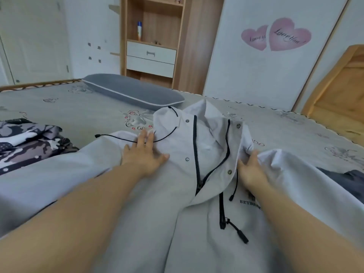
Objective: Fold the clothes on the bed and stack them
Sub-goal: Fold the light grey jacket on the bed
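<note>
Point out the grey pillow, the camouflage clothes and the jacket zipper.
grey pillow [134, 91]: head view, middle of its top face.
camouflage clothes [29, 142]: head view, top of the folded pile.
jacket zipper [196, 146]: head view, left run of black teeth.

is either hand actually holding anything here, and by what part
The right hand grips the light grey jacket at a bunched fold near its right shoulder; the left hand only presses flat on it.
</note>
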